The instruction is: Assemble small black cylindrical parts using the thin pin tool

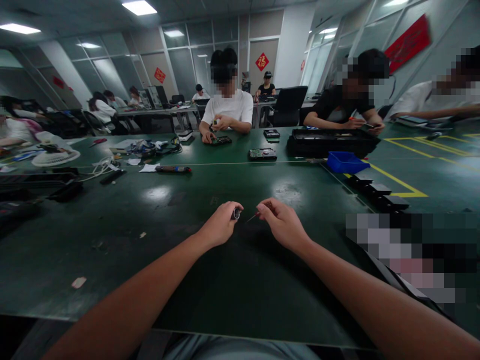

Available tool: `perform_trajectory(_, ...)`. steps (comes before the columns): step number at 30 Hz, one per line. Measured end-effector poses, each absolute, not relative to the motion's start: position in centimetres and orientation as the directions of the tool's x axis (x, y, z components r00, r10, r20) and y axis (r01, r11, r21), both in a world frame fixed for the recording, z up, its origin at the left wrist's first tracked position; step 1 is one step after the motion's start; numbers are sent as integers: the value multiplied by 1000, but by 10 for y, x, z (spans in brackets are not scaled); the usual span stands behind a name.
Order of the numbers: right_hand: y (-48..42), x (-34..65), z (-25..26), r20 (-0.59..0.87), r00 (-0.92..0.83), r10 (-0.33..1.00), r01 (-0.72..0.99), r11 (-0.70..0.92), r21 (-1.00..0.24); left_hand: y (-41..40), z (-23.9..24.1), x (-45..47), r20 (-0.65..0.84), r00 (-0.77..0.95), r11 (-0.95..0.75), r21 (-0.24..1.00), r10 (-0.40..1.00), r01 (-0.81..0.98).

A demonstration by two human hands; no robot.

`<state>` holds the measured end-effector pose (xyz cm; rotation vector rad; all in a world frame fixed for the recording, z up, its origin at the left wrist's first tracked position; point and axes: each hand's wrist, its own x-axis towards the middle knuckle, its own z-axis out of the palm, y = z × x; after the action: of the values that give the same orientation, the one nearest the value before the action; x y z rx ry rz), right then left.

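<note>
My left hand (221,223) is closed in a pinch round a small round silver and black part (236,214), held just above the dark green table (157,260). My right hand (282,223) is closed on a thin screwdriver (252,217) with a reddish handle. Its metal tip points left toward the round part and stops just short of it. Both forearms reach in from the near edge.
Across the table a person in white handles a circuit board (221,141). More boards (262,154) lie nearby. A long black tray (330,142), a blue bin (345,162) and a row of black boxes (378,192) sit right. Cables and a fan (55,156) lie left.
</note>
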<state>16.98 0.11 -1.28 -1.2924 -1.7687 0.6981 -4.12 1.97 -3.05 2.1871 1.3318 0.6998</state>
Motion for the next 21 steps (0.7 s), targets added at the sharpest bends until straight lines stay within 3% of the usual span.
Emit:
perform_trajectory(4, 1, 172, -13, 293, -110, 950, 474, 309, -825, 26, -30, -46, 221, 447, -493, 511, 867, 704)
perform_trajectory(11, 2, 172, -13, 340, -7, 940, 271, 329, -905, 26, -28, -47, 216, 327, -389, 592, 920, 706)
perform_trajectory(21, 7, 171, -18, 318, 6, 948, 238, 307, -921, 28, -33, -50, 264, 374, -454, 610, 889, 649)
